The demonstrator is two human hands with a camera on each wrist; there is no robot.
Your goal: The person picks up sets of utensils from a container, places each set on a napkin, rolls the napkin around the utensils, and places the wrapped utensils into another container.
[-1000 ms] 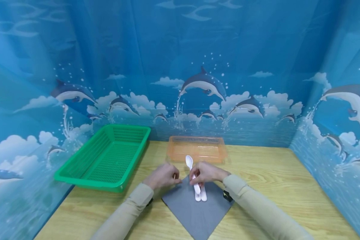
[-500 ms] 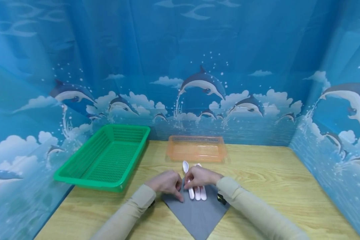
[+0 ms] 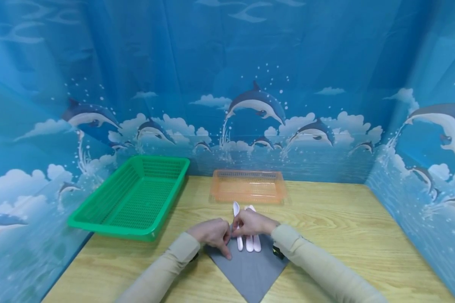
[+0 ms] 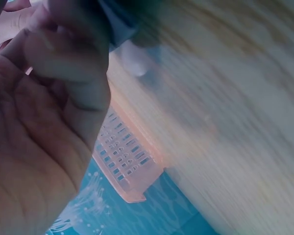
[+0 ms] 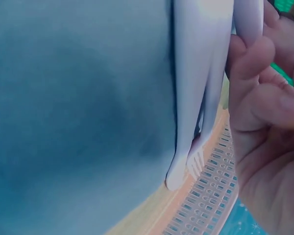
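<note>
A grey cloth napkin (image 3: pixel 250 273) lies cornerwise on the table, a point toward me. On it a white plastic spoon (image 3: pixel 239 244), fork (image 3: pixel 249 245) and knife (image 3: pixel 257 245) lie side by side, bowl, tines and blade pointing away. My right hand (image 3: pixel 253 222) reaches over all three and pinches the spoon handle; its fingers hide the middle of the cutlery. At the napkin's upper left edge, my left hand (image 3: pixel 213 234) has curled fingers, its thumb lying over the cloth. The left wrist view is blurred and hides most of that grip.
A large green plastic basket (image 3: pixel 148 232) stands on the left of the wooden table (image 3: pixel 337 219). Behind the cutlery sits a small translucent orange basket (image 3: pixel 248 199). A blue dolphin-print curtain (image 3: pixel 197 63) encloses the back and sides.
The right hand has lowered the spoon onto the napkin, left of the fork, and straightened it alongside. My left hand has moved slightly nearer to me, its thumb now down on the napkin.
</note>
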